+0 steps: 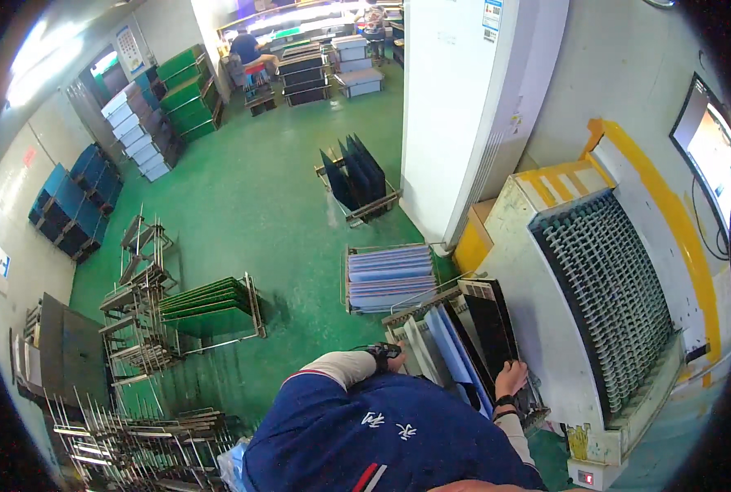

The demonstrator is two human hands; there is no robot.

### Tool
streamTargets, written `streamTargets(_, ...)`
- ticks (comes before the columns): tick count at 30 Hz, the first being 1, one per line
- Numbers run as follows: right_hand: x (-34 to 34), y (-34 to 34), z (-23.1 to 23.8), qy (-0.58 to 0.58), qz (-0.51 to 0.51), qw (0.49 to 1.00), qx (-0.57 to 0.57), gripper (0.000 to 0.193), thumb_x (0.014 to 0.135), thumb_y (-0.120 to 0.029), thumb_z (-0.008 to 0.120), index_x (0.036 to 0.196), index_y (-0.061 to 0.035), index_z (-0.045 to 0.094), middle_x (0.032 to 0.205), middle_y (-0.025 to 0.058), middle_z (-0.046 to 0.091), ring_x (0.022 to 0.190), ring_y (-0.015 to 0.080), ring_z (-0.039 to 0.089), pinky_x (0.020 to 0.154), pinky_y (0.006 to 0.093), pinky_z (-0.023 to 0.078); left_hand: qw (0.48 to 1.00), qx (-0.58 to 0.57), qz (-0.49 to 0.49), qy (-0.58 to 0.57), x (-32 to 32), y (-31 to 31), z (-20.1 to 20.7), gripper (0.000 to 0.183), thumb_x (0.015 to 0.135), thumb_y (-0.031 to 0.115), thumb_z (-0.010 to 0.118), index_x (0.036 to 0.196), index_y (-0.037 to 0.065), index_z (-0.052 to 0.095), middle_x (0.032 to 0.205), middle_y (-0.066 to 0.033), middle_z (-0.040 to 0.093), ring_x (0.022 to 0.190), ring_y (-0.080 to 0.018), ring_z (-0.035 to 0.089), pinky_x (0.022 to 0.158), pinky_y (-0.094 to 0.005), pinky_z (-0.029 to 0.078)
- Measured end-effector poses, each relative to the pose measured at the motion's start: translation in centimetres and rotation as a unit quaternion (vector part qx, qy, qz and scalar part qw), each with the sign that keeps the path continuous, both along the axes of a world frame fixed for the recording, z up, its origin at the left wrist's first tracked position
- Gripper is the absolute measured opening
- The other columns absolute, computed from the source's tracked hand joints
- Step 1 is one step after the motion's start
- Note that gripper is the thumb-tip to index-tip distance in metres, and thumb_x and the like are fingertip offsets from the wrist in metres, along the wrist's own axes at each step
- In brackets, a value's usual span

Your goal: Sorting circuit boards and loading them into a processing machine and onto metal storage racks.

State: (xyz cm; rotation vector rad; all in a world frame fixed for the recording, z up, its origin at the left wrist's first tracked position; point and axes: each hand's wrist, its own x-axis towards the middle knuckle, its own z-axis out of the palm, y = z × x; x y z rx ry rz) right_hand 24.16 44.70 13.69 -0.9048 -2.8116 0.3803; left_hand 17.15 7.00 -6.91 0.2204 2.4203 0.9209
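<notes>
A metal rack (538, 410) stands at my front right, with several upright panels in it. One black panel (490, 320) leans at its right side, and my right hand (510, 378) is closed on that panel's near edge. Beside it stand blue-white sheets (451, 338) and a pale grey panel (419, 348). My left hand (396, 357) is by the rack's left side; its fingers are mostly hidden, so I cannot tell whether it grips anything. Dark bands circle both wrists.
A conveyor machine with rows of rollers (607, 295) rises close on my right. Ahead are a rack of blue-white sheets (392, 279) and a rack of dark panels (355, 176). Green panels (210, 305) and bare metal racks (136, 439) stand left. People work at a far bench.
</notes>
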Motion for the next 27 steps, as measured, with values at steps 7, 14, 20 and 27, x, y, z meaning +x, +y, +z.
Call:
streamTargets(7,-0.2,-0.7,1.3,-0.008,-0.002,1.000,0.013,0.021,0.091,-0.025,0.059,0.098,-0.0058,0.066,0.113,0.0121,0.055,0.109,0.0353,0.051,0.092,0.0512,0.040,0.958,-0.118,-0.168,0.202,-0.5,-0.5,-8.2,0.032,0.092,0.034,0.058,0.109,0.008,0.049,0.085,-0.0087,0.059,0.067,-0.0209,0.056,0.056,-0.0377,0.044)
streamTargets(14,-0.1,-0.2,0.2,-0.011,0.005,1.000,0.028,0.021,0.091,-0.025,0.059,0.099,-0.0065,0.066,0.111,0.0119,0.055,0.110,0.0348,0.050,0.091,0.0510,0.040,0.986,0.074,0.123,0.088,0.9,1.3,-5.4,0.062,0.091,0.045,0.053,0.136,0.005,0.043,0.100,-0.0176,0.062,0.082,-0.0326,0.060,0.072,-0.0459,0.049)
streamTargets(20,0.0,0.3,-0.9,-0.011,0.006,1.000,0.028,0.021,0.092,-0.025,0.059,0.101,-0.0070,0.066,0.112,0.0108,0.055,0.112,0.0350,0.050,0.092,0.0516,0.040,0.998,-0.034,-0.007,-0.048,0.2,0.3,4.3,0.065,0.091,0.048,0.049,0.138,0.005,0.042,0.125,-0.0233,0.054,0.108,-0.0396,0.055,0.087,-0.0472,0.047)
streamTargets(27,-0.1,-0.2,0.0,0.013,0.009,0.999,0.029,0.021,0.091,-0.024,0.059,0.100,-0.0069,0.067,0.113,0.0110,0.056,0.112,0.0345,0.050,0.094,0.0519,0.039,0.994,-0.033,0.092,-0.055,0.7,1.0,-2.1,0.071,0.091,0.052,0.048,0.143,0.005,0.038,0.131,-0.0216,0.053,0.118,-0.0382,0.053,0.096,-0.0473,0.043)
